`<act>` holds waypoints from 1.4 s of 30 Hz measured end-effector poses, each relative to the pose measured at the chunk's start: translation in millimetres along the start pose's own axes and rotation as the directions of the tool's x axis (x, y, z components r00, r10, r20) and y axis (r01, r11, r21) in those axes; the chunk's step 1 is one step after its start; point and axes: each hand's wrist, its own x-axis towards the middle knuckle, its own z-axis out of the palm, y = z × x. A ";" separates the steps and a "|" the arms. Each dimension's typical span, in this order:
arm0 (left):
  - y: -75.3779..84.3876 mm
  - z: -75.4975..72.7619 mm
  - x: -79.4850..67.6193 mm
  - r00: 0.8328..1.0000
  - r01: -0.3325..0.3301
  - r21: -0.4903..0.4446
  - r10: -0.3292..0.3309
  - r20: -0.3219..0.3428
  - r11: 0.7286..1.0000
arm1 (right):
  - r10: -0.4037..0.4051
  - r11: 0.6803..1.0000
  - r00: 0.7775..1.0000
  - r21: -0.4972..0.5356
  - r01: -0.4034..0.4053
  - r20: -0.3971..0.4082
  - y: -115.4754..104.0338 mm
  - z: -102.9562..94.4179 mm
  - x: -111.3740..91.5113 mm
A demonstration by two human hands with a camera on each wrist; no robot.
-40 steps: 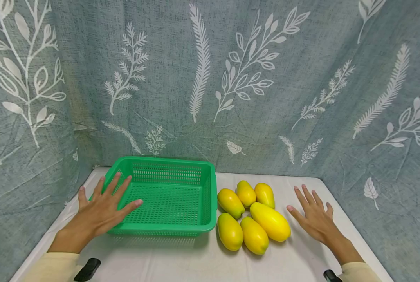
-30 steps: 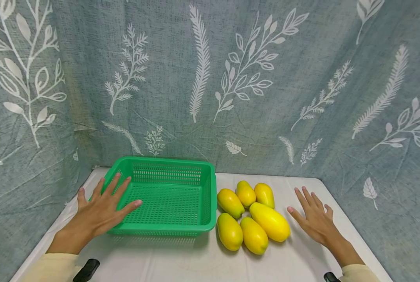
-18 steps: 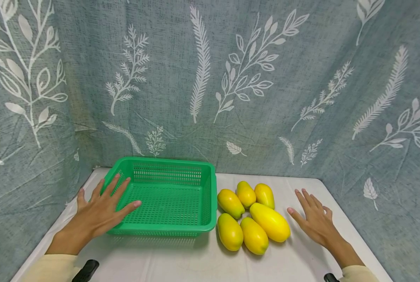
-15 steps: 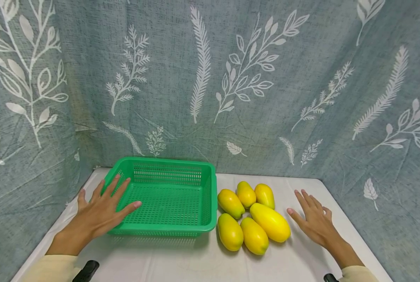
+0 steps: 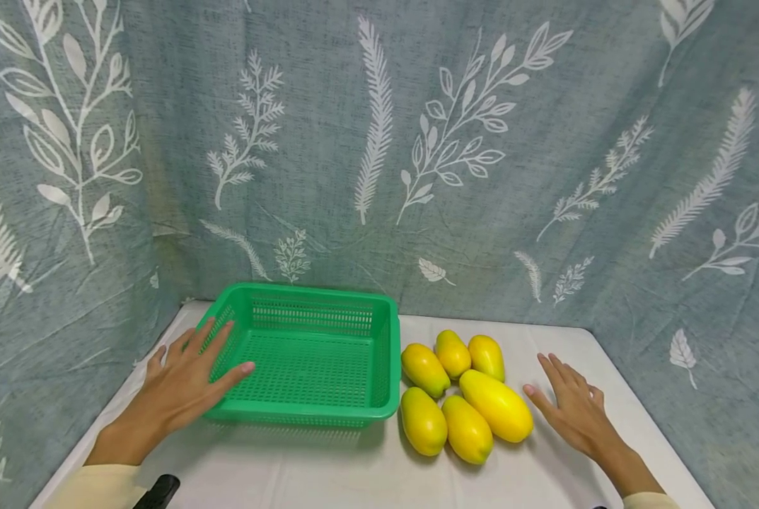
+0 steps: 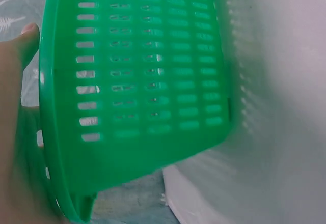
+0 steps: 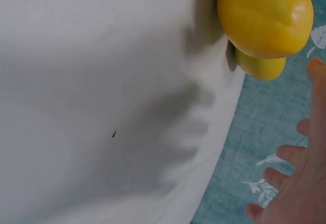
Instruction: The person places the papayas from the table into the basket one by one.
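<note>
Both hands are empty, with fingers extended and gripping nothing. The left hand (image 5: 178, 385) is spread above the left edge of the basket (image 5: 303, 412), thumb pointing in over it; whether it touches the rim I cannot tell. The right hand (image 5: 570, 410) hangs well to the basket's right, beyond the fruits, its fingers closer together and its shadow cast below it in the right wrist view.

Since a second ago both hands have tilted slightly and the right's fingers have drawn together, while basket and fruits have kept their places. I take that as the hands just stirring, with the handling of the fruits not yet begun.

The six yellow fruits (image 5: 484, 397) lie clustered just right of the basket, on the white-covered desk (image 5: 328, 470); none is inside it. Behind the basket hangs a leaf-patterned curtain (image 5: 328, 177).
</note>
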 end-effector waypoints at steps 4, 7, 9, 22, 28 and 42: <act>-5.4 0.9 -2.8 1.000 0.002 -0.029 -0.003 -0.018 1.000 | 0.008 1.000 1.000 0.007 -0.008 0.004 0.8 2.5 -2.0; -10.6 1.9 -7.2 0.999 -0.010 -0.059 0.007 -0.053 0.998 | 0.014 1.000 1.000 0.013 -0.014 0.012 1.8 4.6 -3.3; -14.3 2.4 -10.7 0.995 -0.021 -0.077 0.013 -0.097 0.997 | 0.016 1.000 1.000 0.011 -0.016 0.013 2.3 5.8 -4.1; -36.6 8.9 -33.1 0.990 0.043 -0.294 -0.079 -0.114 0.955 | 0.028 0.999 1.000 0.022 -0.028 0.007 4.2 9.6 -9.5; -42.9 13.1 -41.2 0.988 0.084 -0.327 -0.122 -0.098 0.941 | 0.030 0.999 1.000 0.030 -0.030 0.007 5.8 11.7 -10.0; -47.1 16.8 -52.6 0.982 0.153 -0.342 -0.180 -0.049 0.927 | 0.045 0.996 0.999 0.079 -0.047 0.032 11.3 15.4 -13.7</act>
